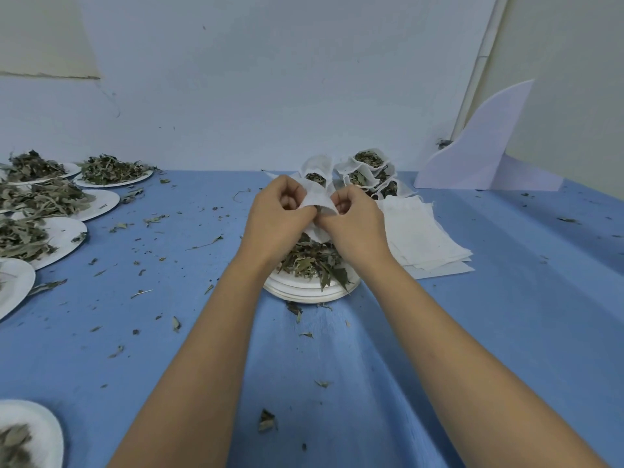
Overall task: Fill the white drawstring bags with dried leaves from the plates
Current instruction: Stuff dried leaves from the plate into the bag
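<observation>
1. Tablecloth point(506, 298), blue, covers the whole work surface; dry crumbs and loose leaf bits lie scattered all over it.
2. Side plates point(104, 204), white, along the left edge, each heaped with dried leaves point(44, 197); several are cut off by the frame, so no count is possible.
3. White card point(472, 153) stands at the far right against the wall.
4. Left hand point(273, 224) has curled fingers pinching the held bag's cloth; its fingertips are hidden behind the fabric.
5. Right hand point(358, 228) is the same, pinching the opposite edge, thumb tucked in.
6. Empty bags point(422, 234), a flat white pile just right of the hands.
7. Centre plates point(304, 292), a low stack under the wrists with a leaf pile point(310, 261) on top (mostly hidden by both hands).
8. Filled bags point(347, 168) stand clustered behind the hands, mouths open, leaves showing.
9. Held bag point(312, 195), white, is between both hands above the centre plates; a little dark leaf shows at its mouth, fill level unclear.
</observation>
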Tool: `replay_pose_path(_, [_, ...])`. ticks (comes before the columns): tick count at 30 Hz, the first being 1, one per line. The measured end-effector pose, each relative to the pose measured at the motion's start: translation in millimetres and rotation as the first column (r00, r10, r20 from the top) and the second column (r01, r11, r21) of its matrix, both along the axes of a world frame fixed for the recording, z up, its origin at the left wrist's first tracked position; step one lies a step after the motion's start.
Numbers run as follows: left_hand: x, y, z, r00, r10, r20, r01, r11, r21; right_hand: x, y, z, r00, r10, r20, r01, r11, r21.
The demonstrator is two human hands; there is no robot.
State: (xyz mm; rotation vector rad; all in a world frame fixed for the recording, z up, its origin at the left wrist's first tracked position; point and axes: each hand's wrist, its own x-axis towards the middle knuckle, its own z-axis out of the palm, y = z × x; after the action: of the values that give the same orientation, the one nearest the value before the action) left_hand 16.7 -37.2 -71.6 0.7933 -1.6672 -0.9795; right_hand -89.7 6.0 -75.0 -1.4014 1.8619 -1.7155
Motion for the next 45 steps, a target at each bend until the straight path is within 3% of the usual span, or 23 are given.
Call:
replay_pose_path(3, [-3,5,3,0.992,-0.123,-0.030,0.123,0.992,-0.004,-1,1,-1,0.982,-0.114,-0.149,0.110,0.993,-0.030])
replay_pose_path(5, [-6,6,3,0.994,-0.106,-0.029,0.106,0.994,-0.002,-3,1,-1,0.975,-0.151,-0.164,0.146,0.988,-0.044])
replay_pose_path(8, [-5,3,3,0.994,0.096,-0.054,-0.096,0.995,-0.012,-2,0,1,1.000,-0.009,0.007,0.009,1.000,-0.030])
replay_pose_path(10, [-1,-1,4,0.950,0.290,-0.117,-0.293,0.956,-0.011,-1,0,3,0.976,0.150,0.158,-0.151,0.988,-0.005])
replay_pose_path(11, [2,-3,4,0.917,0.364,-0.164,-0.368,0.930,0.004,-2,0,4,0.967,0.193,0.164,-0.197,0.980,0.008])
replay_pose_path(13, [8,-10,3,0.855,0.451,-0.256,-0.449,0.891,0.069,-5,2,7,0.968,0.242,0.060,-0.245,0.968,0.049])
replay_pose_path(15, [12,-16,2,0.820,0.478,-0.315,-0.451,0.878,0.159,-14,5,6,0.948,0.268,-0.170,-0.239,0.955,0.175])
replay_pose_path(18, [12,-18,0,0.817,0.471,-0.333,-0.413,0.881,0.233,-22,7,-4,0.769,0.365,-0.524,-0.115,0.887,0.448])
replay_pose_path(21, [9,-14,-1,0.831,0.455,-0.319,-0.394,0.888,0.239,-23,2,-17,0.671,0.445,-0.594,-0.085,0.841,0.534])
replay_pose_path(32, [13,-13,0,0.821,0.469,-0.325,-0.379,0.874,0.304,-10,-27,-26,0.639,0.552,-0.535,-0.175,0.782,0.598])
replay_pose_path(37, [15,-14,0,0.813,0.476,-0.336,-0.379,0.870,0.315,-7,-29,-27,0.684,0.489,-0.541,-0.200,0.839,0.506])
replay_pose_path(45, [13,-14,-2,0.806,0.482,-0.343,-0.371,0.863,0.342,-3,-40,-28,0.647,0.400,-0.649,-0.147,0.901,0.409])
